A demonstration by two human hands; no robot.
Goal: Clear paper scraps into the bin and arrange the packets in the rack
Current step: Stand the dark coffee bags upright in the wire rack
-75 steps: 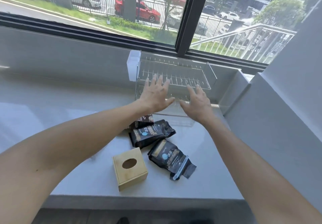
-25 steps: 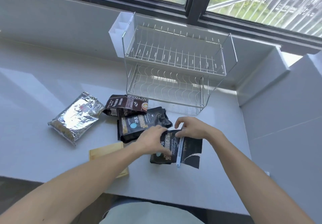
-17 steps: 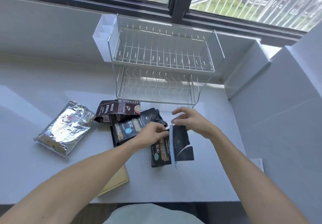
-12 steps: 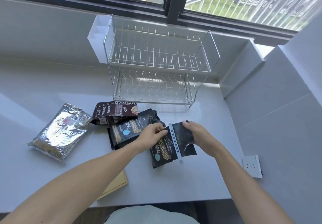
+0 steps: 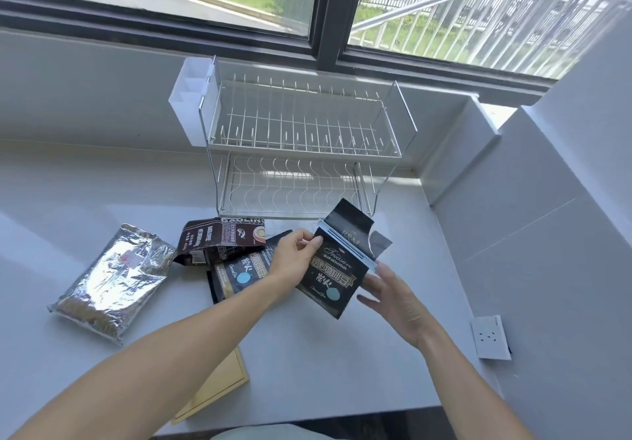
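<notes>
From the left, a silver foil packet (image 5: 111, 280) lies flat on the counter (image 5: 68, 193), then a brown packet (image 5: 222, 239) and a black one (image 5: 239, 273) overlap beside the left hand (image 5: 295, 261), which pinches the upper left edge of the black clipped packet (image 5: 337, 273). That packet hangs tilted in the air between both hands, just in front of the empty wire rack (image 5: 301, 145) — the right hand (image 5: 393, 297) cups its lower right edge, fingers loosely spread. Half a second ago it rested lower, near the counter; now it is raised toward the rack.
</notes>
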